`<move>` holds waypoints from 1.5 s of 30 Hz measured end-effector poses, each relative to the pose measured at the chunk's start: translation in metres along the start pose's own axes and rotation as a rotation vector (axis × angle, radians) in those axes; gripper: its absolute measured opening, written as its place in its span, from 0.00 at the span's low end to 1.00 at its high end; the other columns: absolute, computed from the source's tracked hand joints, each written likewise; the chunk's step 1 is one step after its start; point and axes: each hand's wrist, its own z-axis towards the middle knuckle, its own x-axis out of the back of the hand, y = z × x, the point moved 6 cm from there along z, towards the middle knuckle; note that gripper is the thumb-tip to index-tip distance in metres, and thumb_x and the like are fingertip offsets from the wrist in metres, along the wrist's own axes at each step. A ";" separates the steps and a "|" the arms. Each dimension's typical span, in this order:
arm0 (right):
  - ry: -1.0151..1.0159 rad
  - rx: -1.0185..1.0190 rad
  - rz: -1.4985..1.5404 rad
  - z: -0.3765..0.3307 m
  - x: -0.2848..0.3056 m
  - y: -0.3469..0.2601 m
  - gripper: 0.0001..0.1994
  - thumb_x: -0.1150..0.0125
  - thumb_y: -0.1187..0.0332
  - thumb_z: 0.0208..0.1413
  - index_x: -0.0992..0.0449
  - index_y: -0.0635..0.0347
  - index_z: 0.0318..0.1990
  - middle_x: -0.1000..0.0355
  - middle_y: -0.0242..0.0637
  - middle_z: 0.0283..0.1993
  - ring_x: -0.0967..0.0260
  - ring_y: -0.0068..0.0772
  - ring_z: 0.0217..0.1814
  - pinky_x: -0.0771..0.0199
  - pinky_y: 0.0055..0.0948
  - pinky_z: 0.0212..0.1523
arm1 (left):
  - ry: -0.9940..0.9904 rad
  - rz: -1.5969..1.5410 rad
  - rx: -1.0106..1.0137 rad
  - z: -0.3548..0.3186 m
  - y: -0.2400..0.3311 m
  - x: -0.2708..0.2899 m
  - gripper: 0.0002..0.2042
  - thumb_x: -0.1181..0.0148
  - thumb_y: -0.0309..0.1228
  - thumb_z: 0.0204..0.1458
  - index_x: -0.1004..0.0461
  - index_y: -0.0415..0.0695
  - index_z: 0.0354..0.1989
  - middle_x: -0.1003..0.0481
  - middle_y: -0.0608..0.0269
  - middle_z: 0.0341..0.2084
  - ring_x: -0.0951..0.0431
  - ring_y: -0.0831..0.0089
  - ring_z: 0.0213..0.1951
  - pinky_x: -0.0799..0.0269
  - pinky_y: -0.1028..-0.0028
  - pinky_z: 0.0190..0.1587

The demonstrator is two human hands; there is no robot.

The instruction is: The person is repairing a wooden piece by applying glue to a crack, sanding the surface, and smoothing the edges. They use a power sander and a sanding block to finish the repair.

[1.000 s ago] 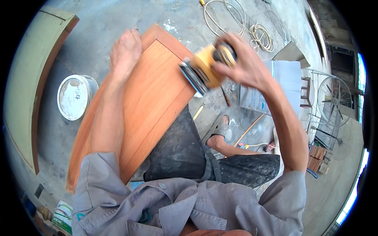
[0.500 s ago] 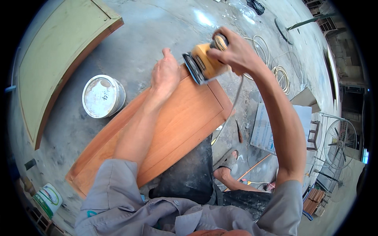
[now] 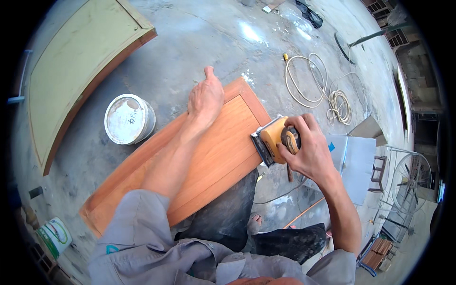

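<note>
An orange-brown wooden door panel (image 3: 209, 161) with a framed border slants across my lap, its near side by my dark trousers. My left hand (image 3: 205, 99) grips the panel's far long edge. One digit sticks out past that edge, and the other fingers are partly hidden. In my right hand (image 3: 311, 151) is a yellow and black power sander (image 3: 273, 137), with my fingers wrapped round its body. The sander is tilted on its side at the panel's right end, its flat pad facing the wood. Whether the pad touches the wood I cannot tell.
A white lidded bucket (image 3: 128, 119) stands beyond the panel, near a large pale green curved panel (image 3: 80, 71). Coiled cable (image 3: 338, 107) lies on the concrete floor at the far right. A cardboard box (image 3: 354, 161) sits right, before a standing fan (image 3: 409, 175). Another tub (image 3: 56, 237) is at left.
My right hand has brought the sander from the panel's far edge nearer to me and rightward, to its right end. My left hand stays on the far edge. My right foot has shifted.
</note>
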 end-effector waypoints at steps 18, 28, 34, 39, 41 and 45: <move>-0.084 0.229 0.263 -0.016 -0.011 0.051 0.29 0.36 0.68 0.61 0.42 0.63 0.67 0.36 0.46 0.55 0.37 0.42 0.60 0.37 0.37 0.65 | 0.171 0.085 -0.108 0.001 0.003 -0.011 0.21 0.41 0.22 0.49 0.32 0.30 0.53 0.18 0.45 0.29 0.15 0.51 0.36 0.19 0.59 0.39; 0.052 0.086 0.171 -0.017 -0.109 0.259 0.34 0.33 0.59 0.60 0.37 0.71 0.67 0.30 0.55 0.61 0.32 0.49 0.64 0.34 0.42 0.66 | 0.228 0.155 -0.231 0.016 -0.036 -0.015 0.16 0.46 0.33 0.60 0.26 0.37 0.51 0.19 0.42 0.39 0.17 0.47 0.45 0.23 0.55 0.49; 0.003 -0.067 -0.036 -0.027 -0.219 0.285 0.24 0.32 0.66 0.51 0.32 0.63 0.54 0.31 0.53 0.51 0.30 0.60 0.55 0.28 0.48 0.56 | 0.317 0.310 -0.129 0.048 -0.007 0.001 0.14 0.50 0.36 0.61 0.22 0.39 0.44 0.19 0.39 0.38 0.17 0.42 0.43 0.21 0.51 0.47; 0.067 0.008 -0.045 -0.054 -0.244 0.299 0.24 0.32 0.67 0.53 0.31 0.61 0.55 0.31 0.52 0.54 0.31 0.59 0.57 0.28 0.49 0.56 | 0.317 0.330 -0.124 0.038 -0.006 -0.004 0.17 0.52 0.37 0.62 0.18 0.40 0.37 0.18 0.36 0.37 0.17 0.39 0.41 0.20 0.47 0.45; 0.104 0.113 -0.151 -0.059 -0.228 0.271 0.21 0.32 0.67 0.54 0.30 0.62 0.54 0.30 0.53 0.54 0.31 0.58 0.57 0.28 0.49 0.56 | 0.278 0.325 -0.073 0.032 -0.004 -0.008 0.17 0.52 0.37 0.62 0.18 0.40 0.38 0.18 0.36 0.36 0.17 0.38 0.42 0.20 0.47 0.46; 0.102 0.240 -0.040 -0.071 -0.182 0.163 0.16 0.33 0.68 0.59 0.26 0.64 0.51 0.27 0.52 0.51 0.26 0.54 0.53 0.25 0.46 0.53 | 0.272 0.330 -0.209 0.016 -0.007 0.001 0.18 0.53 0.38 0.64 0.19 0.39 0.42 0.19 0.35 0.36 0.18 0.36 0.44 0.22 0.49 0.49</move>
